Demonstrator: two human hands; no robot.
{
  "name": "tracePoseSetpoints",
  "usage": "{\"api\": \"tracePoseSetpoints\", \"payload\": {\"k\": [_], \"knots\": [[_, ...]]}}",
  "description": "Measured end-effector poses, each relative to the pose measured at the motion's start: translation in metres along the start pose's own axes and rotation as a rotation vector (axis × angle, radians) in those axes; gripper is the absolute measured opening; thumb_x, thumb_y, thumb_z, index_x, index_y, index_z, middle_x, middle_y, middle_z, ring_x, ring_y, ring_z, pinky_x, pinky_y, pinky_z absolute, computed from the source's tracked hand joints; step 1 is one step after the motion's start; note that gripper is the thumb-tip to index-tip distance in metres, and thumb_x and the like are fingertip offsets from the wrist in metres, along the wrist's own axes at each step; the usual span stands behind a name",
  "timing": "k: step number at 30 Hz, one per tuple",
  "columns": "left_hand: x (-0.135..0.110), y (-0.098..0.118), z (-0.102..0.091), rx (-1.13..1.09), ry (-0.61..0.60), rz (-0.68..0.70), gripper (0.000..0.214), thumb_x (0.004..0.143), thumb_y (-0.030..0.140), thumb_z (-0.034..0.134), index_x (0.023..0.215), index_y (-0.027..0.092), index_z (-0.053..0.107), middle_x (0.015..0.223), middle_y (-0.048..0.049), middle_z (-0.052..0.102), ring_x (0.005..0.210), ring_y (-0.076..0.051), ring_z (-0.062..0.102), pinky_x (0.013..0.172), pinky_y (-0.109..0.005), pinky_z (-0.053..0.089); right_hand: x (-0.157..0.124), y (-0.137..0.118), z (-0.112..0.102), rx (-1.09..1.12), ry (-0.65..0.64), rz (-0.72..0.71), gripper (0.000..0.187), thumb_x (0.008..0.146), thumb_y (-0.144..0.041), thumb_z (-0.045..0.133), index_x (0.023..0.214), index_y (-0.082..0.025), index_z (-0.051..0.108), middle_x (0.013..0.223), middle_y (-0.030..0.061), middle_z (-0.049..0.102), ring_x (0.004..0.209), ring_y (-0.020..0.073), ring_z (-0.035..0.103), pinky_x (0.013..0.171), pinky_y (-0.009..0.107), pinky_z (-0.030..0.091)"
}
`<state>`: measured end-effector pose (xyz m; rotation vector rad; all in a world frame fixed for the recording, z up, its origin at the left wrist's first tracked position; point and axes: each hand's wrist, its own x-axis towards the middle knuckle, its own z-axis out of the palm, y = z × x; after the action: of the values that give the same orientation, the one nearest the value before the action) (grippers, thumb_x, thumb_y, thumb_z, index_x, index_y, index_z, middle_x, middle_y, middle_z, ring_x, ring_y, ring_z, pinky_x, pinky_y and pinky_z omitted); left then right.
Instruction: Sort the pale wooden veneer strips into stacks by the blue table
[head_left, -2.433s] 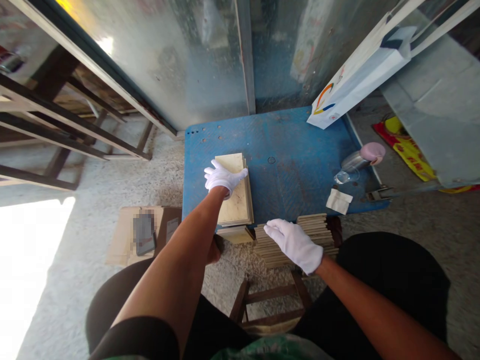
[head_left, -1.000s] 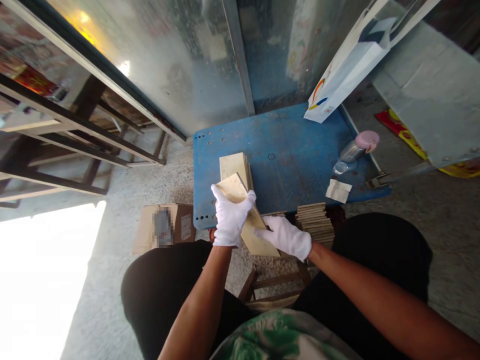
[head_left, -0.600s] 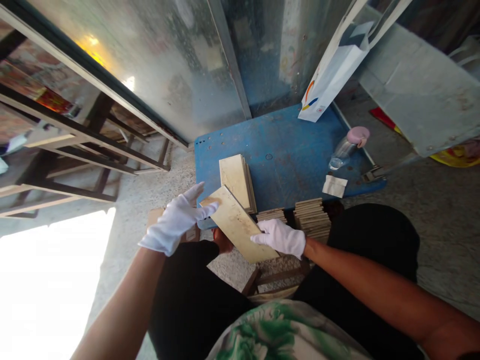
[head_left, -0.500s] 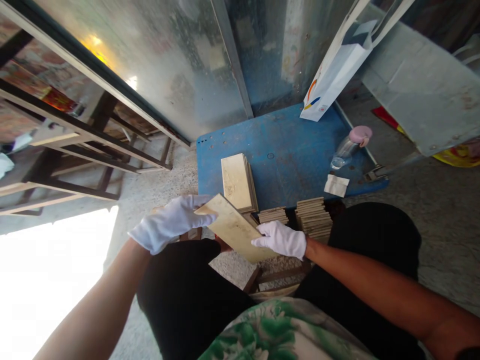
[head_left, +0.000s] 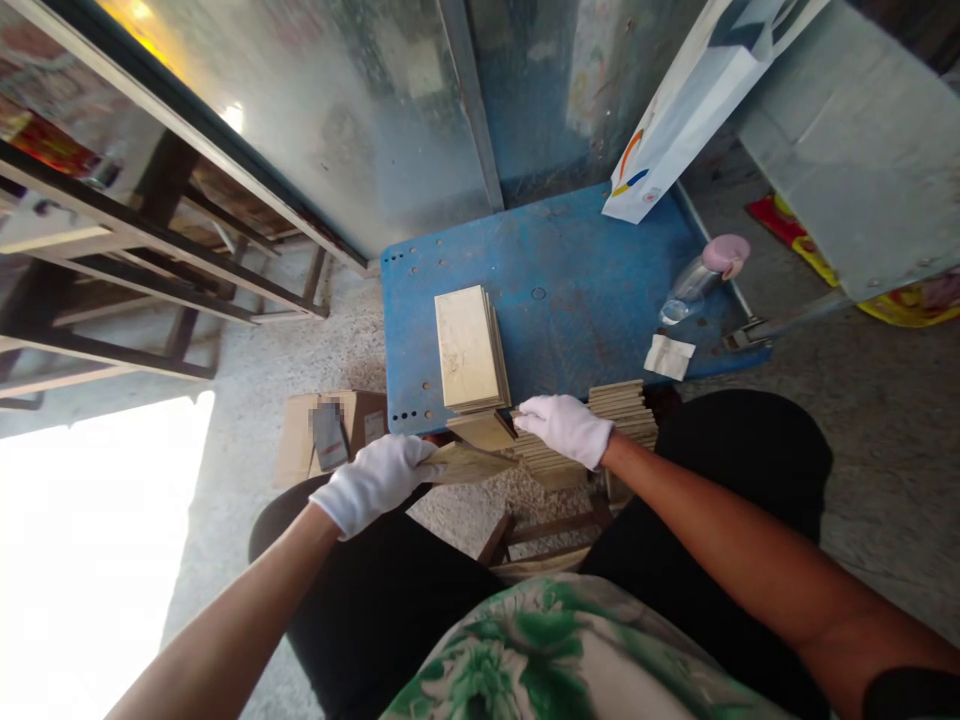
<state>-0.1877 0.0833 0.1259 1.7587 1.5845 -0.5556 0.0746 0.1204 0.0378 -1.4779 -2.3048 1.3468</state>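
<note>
Both my hands wear white gloves. My left hand (head_left: 375,480) is closed on the end of a thin pale wooden board (head_left: 469,464), held nearly flat above my knees. My right hand (head_left: 564,428) rests on a low stack of similar boards (head_left: 622,405) in front of me, fingers curled over the top piece; whether it grips one I cannot make out. A neat pile of pale boards (head_left: 466,345) lies on the blue metal table (head_left: 570,300), just beyond both hands.
On the table stand a white paper bag (head_left: 675,110), a lying bottle with a pink cap (head_left: 705,270) and a folded cloth (head_left: 670,356). A cardboard box (head_left: 330,435) sits on the floor at left, a wooden stool (head_left: 540,540) between my legs, wooden frames at far left.
My right hand has let go of the board and moved onto the stack ahead. My left hand now holds the board alone, lower and flatter.
</note>
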Motion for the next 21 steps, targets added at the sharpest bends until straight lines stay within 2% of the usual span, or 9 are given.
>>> {"api": "tracePoseSetpoints", "payload": {"k": [3, 7, 12, 16, 21], "knots": [[0.025, 0.001, 0.020, 0.174, -0.037, -0.009, 0.028, 0.078, 0.046, 0.061, 0.093, 0.025, 0.072, 0.085, -0.0057, 0.072, 0.080, -0.024, 0.068, 0.073, -0.031, 0.049, 0.004, 0.004, -0.004, 0.037, 0.108, 0.060, 0.030, 0.092, -0.039, 0.051, 0.104, -0.019, 0.071, 0.107, 0.0085, 0.072, 0.102, 0.0206, 0.065, 0.086, 0.025, 0.045], [0.058, 0.008, 0.043, 0.233, -0.085, 0.000, 0.030, 0.073, 0.043, 0.067, 0.092, 0.021, 0.071, 0.090, -0.0079, 0.072, 0.083, -0.025, 0.068, 0.074, -0.030, 0.050, 0.003, 0.007, -0.001, 0.032, 0.095, 0.057, 0.029, 0.091, -0.040, 0.053, 0.103, -0.020, 0.071, 0.106, 0.0073, 0.073, 0.102, 0.0203, 0.066, 0.087, 0.025, 0.046], [0.088, 0.015, 0.061, 0.258, -0.137, -0.070, 0.025, 0.077, 0.029, 0.061, 0.098, 0.018, 0.070, 0.093, -0.0116, 0.072, 0.087, -0.025, 0.068, 0.077, -0.031, 0.051, 0.002, 0.008, 0.000, 0.030, 0.103, 0.061, 0.029, 0.092, -0.041, 0.053, 0.101, -0.021, 0.072, 0.103, 0.0066, 0.073, 0.099, 0.0193, 0.067, 0.086, 0.025, 0.047], [0.105, 0.015, 0.073, 0.236, -0.145, -0.087, 0.028, 0.080, 0.031, 0.059, 0.104, 0.020, 0.069, 0.093, -0.0116, 0.072, 0.092, -0.024, 0.068, 0.082, -0.031, 0.051, 0.004, 0.007, -0.001, 0.030, 0.095, 0.076, 0.028, 0.092, -0.040, 0.053, 0.102, -0.021, 0.071, 0.103, 0.0067, 0.073, 0.098, 0.0189, 0.067, 0.086, 0.025, 0.047], [0.124, 0.011, 0.089, 0.220, -0.153, -0.099, 0.030, 0.089, 0.032, 0.048, 0.104, 0.017, 0.069, 0.098, -0.0152, 0.071, 0.096, -0.025, 0.067, 0.084, -0.033, 0.051, 0.006, 0.008, 0.003, 0.020, 0.083, 0.076, 0.029, 0.092, -0.040, 0.053, 0.104, -0.021, 0.071, 0.105, 0.0068, 0.073, 0.100, 0.0193, 0.067, 0.087, 0.025, 0.047]]}}
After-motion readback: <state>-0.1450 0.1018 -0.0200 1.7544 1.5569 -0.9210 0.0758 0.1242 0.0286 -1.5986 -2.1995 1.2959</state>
